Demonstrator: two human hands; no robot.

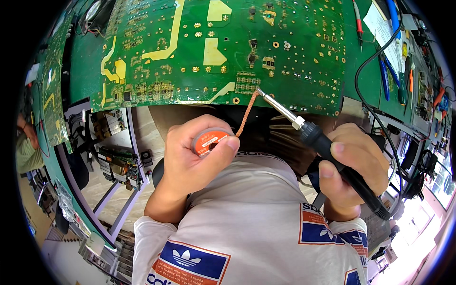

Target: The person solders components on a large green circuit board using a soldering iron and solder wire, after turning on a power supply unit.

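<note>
A large green circuit board with gold pads and small components spans the upper middle, on a green work surface. My left hand grips a round spool with an orange label, just below the board's lower edge. A copper-coloured braid runs from the spool up to a small group of components on the board. My right hand is closed around the black handle of a soldering iron. The iron's metal tip meets the braid's end on the board, near the lower edge.
At the right lie a red probe, blue-handled tools, paper and a black cable. Another board is at the far left, near another person's arm. Equipment sits on a metal frame below left.
</note>
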